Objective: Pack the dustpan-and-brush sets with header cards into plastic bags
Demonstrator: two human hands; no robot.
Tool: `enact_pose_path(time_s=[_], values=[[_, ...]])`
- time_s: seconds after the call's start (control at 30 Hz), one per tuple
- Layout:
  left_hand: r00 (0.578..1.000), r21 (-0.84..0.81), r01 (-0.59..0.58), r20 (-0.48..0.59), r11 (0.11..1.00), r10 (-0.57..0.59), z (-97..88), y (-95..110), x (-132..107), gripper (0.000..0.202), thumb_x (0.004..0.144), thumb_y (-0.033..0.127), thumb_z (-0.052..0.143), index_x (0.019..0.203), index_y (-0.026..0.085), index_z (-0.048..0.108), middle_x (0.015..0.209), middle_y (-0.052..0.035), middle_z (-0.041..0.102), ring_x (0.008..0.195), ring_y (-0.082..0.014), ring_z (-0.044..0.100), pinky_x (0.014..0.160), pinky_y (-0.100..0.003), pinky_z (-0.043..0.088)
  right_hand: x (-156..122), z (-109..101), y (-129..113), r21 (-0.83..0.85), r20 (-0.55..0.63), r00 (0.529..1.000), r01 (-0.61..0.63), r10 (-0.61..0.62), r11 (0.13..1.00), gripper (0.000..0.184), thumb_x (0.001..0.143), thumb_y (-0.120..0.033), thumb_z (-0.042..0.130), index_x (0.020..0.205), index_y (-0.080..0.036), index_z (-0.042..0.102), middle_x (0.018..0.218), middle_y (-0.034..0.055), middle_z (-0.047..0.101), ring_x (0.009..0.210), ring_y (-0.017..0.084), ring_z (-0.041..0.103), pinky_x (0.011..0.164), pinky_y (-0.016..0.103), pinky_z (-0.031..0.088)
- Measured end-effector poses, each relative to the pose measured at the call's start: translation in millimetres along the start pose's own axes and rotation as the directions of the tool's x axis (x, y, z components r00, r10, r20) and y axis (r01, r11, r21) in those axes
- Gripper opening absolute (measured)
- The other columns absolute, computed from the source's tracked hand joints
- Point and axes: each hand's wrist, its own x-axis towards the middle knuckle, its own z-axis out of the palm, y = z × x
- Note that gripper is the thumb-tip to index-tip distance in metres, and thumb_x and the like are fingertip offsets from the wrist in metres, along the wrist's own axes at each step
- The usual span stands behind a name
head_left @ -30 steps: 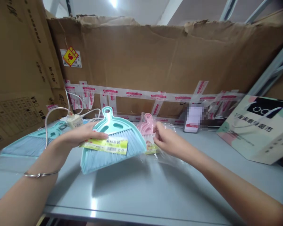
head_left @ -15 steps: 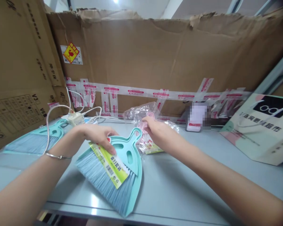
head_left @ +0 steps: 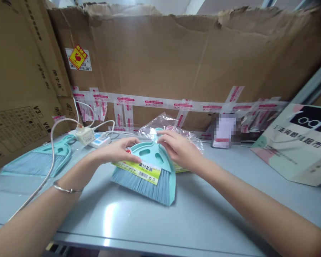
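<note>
A teal dustpan-and-brush set (head_left: pixel 149 153) with a yellow-green card label is tilted over the grey table, bristles toward me. My left hand (head_left: pixel 123 151) grips its left upper edge, thumb on the front near the label and fingers behind. At the narrow handle, my right hand (head_left: pixel 180 148) has curled fingers closed about its top; the thumb is partly hidden. Behind the set lies a clear plastic bag (head_left: pixel 160 123) with a pink handle (head_left: pixel 169 127) in it, mostly covered by the teal set and my right hand.
Another teal dustpan-and-brush set (head_left: pixel 37 159) lies at the left, near a white plug adapter (head_left: pixel 85 135) and cables. A large cardboard box (head_left: pixel 149 57) stands along the back. A phone (head_left: pixel 224 132) leans there, and a printed paper bag (head_left: pixel 296 146) sits at right.
The teal set has moved away from me and right, turning its handle toward the back. My right hand has left the pink handle in the plastic and is now at the teal handle.
</note>
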Motion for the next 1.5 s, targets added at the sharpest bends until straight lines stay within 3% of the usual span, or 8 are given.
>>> enact_pose_path(time_s=[0.43, 0.53, 0.6, 0.73, 0.87, 1.0, 1.27, 1.5], values=[[0.880, -0.442, -0.222, -0.474, 0.869, -0.017, 58.9, -27, 35, 0.038, 0.061, 0.033, 0.074, 0.094, 0.016, 0.067, 0.089, -0.0032, 0.069, 0.080, -0.0180, 0.062, 0.076, -0.028, 0.046, -14, 2, 8, -0.045, -0.075, 0.936, 0.341, -0.344, 0.939, 0.020, 0.087, -0.013, 0.046, 0.100, -0.023, 0.057, 0.117, 0.0073, 0.060, 0.115, 0.020, 0.052, 0.095, 0.043, 0.046], [0.893, -0.555, -0.169, -0.436, 0.814, -0.112, 66.9, -34, 36, 0.044, 0.060, 0.035, 0.076, 0.098, 0.016, 0.067, 0.090, -0.0043, 0.070, 0.079, -0.0185, 0.064, 0.072, -0.027, 0.048, -26, 0, 10, 0.062, -0.412, 0.908, 0.103, -0.069, 0.993, 0.037, 0.081, -0.020, 0.057, 0.116, -0.029, 0.048, 0.131, 0.0054, 0.047, 0.126, 0.021, 0.041, 0.104, 0.045, 0.036], [0.898, -0.603, -0.122, -0.406, 0.788, -0.172, 66.8, -36, 35, 0.048, 0.057, 0.035, 0.079, 0.099, 0.016, 0.067, 0.092, -0.0052, 0.070, 0.080, -0.0188, 0.065, 0.071, -0.027, 0.048, -33, 0, 13, 0.334, -0.527, 0.768, -0.206, 0.364, 0.920, 0.048, 0.078, -0.028, 0.062, 0.121, -0.030, 0.041, 0.137, 0.0049, 0.038, 0.131, 0.022, 0.034, 0.108, 0.045, 0.031], [0.908, -0.680, -0.023, -0.320, 0.733, -0.269, 62.3, -33, 32, 0.052, 0.055, 0.035, 0.081, 0.101, 0.016, 0.066, 0.087, -0.0070, 0.072, 0.074, -0.0194, 0.066, 0.064, -0.027, 0.050, -42, -1, 14, 0.824, 0.047, 0.433, -0.526, 0.900, 0.210, 0.056, 0.069, -0.048, 0.068, 0.113, -0.025, 0.042, 0.127, 0.0075, 0.049, 0.120, 0.023, 0.047, 0.098, 0.038, 0.043], [0.914, -0.774, -0.005, -0.260, 0.633, -0.311, 63.0, -30, 31, 0.053, 0.054, 0.037, 0.082, 0.099, 0.014, 0.065, 0.084, -0.0086, 0.072, 0.068, -0.0202, 0.067, 0.060, -0.028, 0.052, -48, -5, 0, 0.783, 0.510, 0.419, -0.588, 0.751, -0.203, 0.057, 0.066, -0.049, 0.071, 0.112, -0.025, 0.047, 0.111, 0.0060, 0.062, 0.099, 0.021, 0.062, 0.076, 0.031, 0.053], [0.896, -0.780, -0.001, -0.279, 0.626, -0.346, 65.5, -31, 31, 0.054, 0.053, 0.036, 0.083, 0.098, 0.013, 0.064, 0.084, -0.0087, 0.072, 0.066, -0.0196, 0.066, 0.059, -0.028, 0.052, -49, -2, -13, 0.742, 0.609, 0.460, -0.618, 0.646, -0.259, 0.059, 0.066, -0.037, 0.074, 0.117, -0.026, 0.047, 0.110, 0.0042, 0.064, 0.096, 0.020, 0.063, 0.072, 0.029, 0.052], [0.888, -0.483, 0.130, -0.332, 0.866, -0.318, 70.6, -16, 30, 0.047, 0.057, 0.033, 0.079, 0.097, 0.015, 0.062, 0.089, -0.0071, 0.070, 0.075, -0.0188, 0.064, 0.062, -0.025, 0.047, -49, 19, -16, 0.699, 0.521, 0.351, -0.699, 0.778, -0.152, 0.061, 0.058, -0.038, 0.078, 0.110, -0.024, 0.049, 0.104, 0.0048, 0.065, 0.094, 0.023, 0.063, 0.076, 0.033, 0.051], [0.900, -0.306, -0.008, -0.416, 0.952, -0.126, 59.0, -9, 24, 0.035, 0.072, 0.045, 0.065, 0.092, 0.018, 0.066, 0.090, -0.0053, 0.069, 0.079, -0.0194, 0.063, 0.067, -0.027, 0.046, -52, 20, -13, 0.756, 0.555, 0.323, -0.580, 0.766, -0.303, 0.056, 0.056, -0.029, 0.079, 0.103, -0.021, 0.051, 0.091, 0.0035, 0.068, 0.081, 0.021, 0.066, 0.072, 0.035, 0.053]])
